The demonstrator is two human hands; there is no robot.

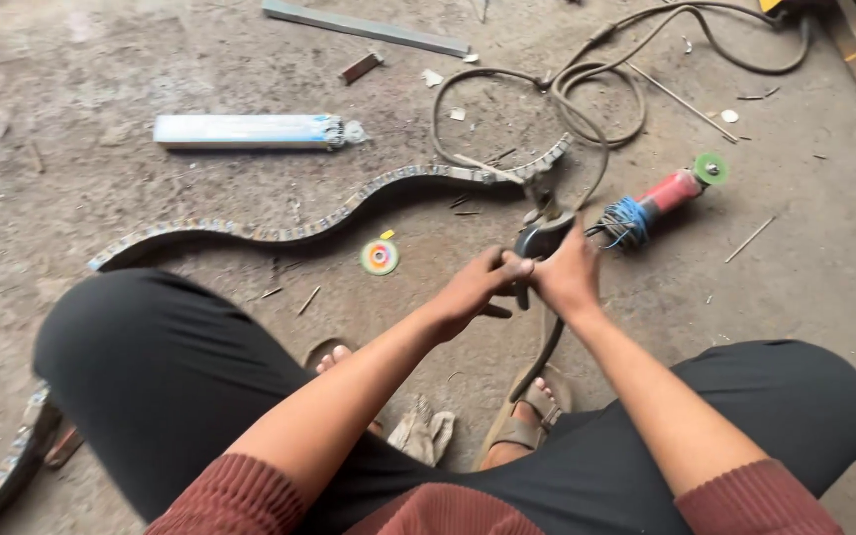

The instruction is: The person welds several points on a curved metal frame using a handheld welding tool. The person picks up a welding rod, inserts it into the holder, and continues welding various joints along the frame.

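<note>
Black-trousered knees closest, squatting on dirt floor. Long wavy metal strip curves across floor. Left hand and right hand both closed around dark clamp tool at strip's end. Red grinder just beside. Small round disc near.

1. The person squats, knees spread wide in black trousers, sandalled feet between them.
2. Both forearms are bare, with dark red ribbed sleeves pushed up near the elbows.
3. The left arm reaches forward and inward from the lower left; the left hand has its fingers curled closed, knuckles up, thumb pointing toward the other hand.
4. The right arm reaches forward from the lower right; the right hand is closed in a grip, back of the hand up.
5. The two hands meet, touching at the fingertips.
</note>
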